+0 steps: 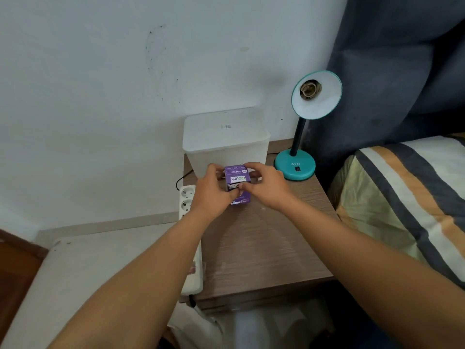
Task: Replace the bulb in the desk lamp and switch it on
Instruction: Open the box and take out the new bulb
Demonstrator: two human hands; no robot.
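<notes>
Bulb box [238, 183], purple and still holding the new bulb as far as one can judge, sits between both hands above the bedside table [264, 243]: the left hand [214, 195] cups its side to steady it while the right hand [264, 187] pinches the top flap, apparently to open it. Desk lamp [305, 127] stands just to the right, its shade tipped toward the person so the empty socket [310, 89] is easy to reach.

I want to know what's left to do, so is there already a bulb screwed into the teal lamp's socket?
No, the socket inside the lamp shade is bare, with no bulb.
</notes>
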